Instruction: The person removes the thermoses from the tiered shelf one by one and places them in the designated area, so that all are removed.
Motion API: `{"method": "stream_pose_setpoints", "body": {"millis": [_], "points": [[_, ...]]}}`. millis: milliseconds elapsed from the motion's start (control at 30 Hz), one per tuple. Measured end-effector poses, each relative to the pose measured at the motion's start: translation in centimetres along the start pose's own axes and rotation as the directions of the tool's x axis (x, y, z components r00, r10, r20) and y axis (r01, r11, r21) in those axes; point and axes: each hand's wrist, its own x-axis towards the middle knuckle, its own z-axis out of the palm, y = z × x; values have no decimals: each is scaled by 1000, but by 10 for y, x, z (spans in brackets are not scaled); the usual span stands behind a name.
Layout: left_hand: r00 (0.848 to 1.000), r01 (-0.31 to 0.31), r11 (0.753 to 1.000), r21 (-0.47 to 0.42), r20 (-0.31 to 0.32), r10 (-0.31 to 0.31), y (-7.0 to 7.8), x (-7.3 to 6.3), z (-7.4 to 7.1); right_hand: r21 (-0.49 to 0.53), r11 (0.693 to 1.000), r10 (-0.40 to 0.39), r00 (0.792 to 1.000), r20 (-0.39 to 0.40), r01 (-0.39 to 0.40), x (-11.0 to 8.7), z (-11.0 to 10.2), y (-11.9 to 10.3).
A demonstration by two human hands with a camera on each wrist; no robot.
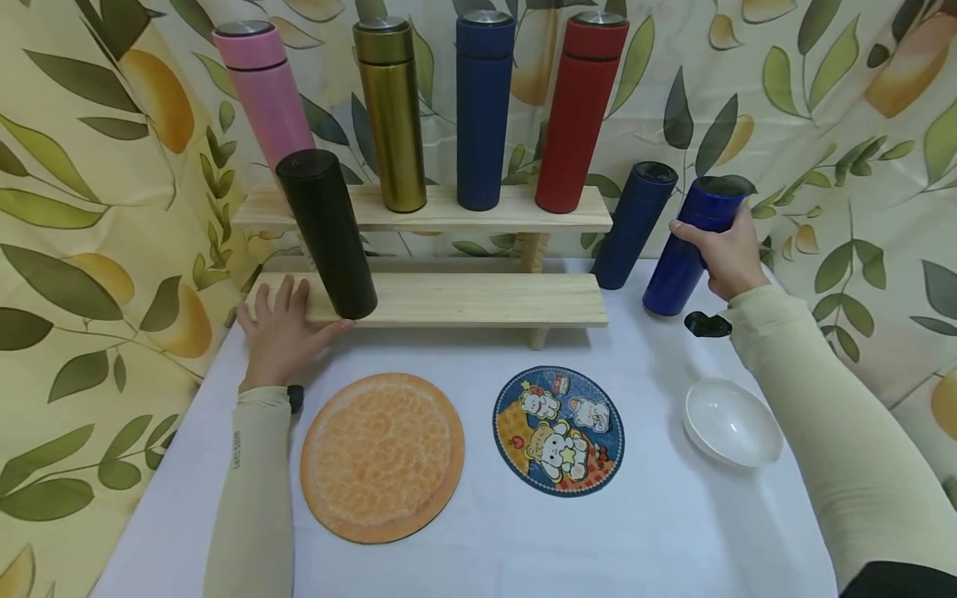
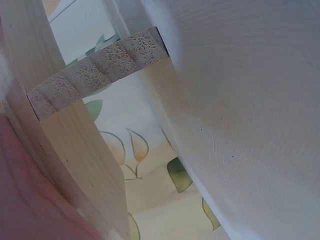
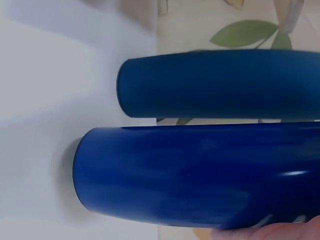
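My right hand (image 1: 728,253) grips a glossy blue thermos flask (image 1: 676,266) near its top, at the right of the shelf. In the right wrist view that flask (image 3: 190,175) stands close beside a darker navy flask (image 3: 215,87), its base near the white cloth. My left hand (image 1: 284,332) rests on the left end of the lower step of a wooden two-step shelf (image 1: 478,299), fingers spread and straight. Right by its thumb stands a black flask (image 1: 329,237) on that step. The left wrist view shows the shelf's wooden support (image 2: 100,72) from below.
On the upper step stand a pink flask (image 1: 265,91), a gold flask (image 1: 392,116), a blue flask (image 1: 483,108) and a red flask (image 1: 583,112). An orange round mat (image 1: 383,457), a cartoon mat (image 1: 558,432) and a white bowl (image 1: 733,422) lie in front. Patterned fabric (image 1: 845,208) hangs behind.
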Motion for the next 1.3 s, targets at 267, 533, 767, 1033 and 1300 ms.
{"method": "stream_pose_setpoints", "body": {"millis": [267,533,767,1033,1300], "points": [[1000,11,1000,8,-4,-11,-2,0,0,19,998,54,997,-57,-53,20,5,7],[1000,19,1000,13,7,-20,0,0,-1,7,998,59,993,-104,-59,34,5,10],[1000,15,1000,20,-3,-15,0,1,1,39,998,58,991,-123,-54,46,9,14],[1000,11,1000,20,-3,-11,-1,1,7,14,999,49,986,-157,-47,53,8,18],[1000,10,1000,11,-20,-10,-1,1,3,52,997,62,988,-139,-56,51,12,16]]}}
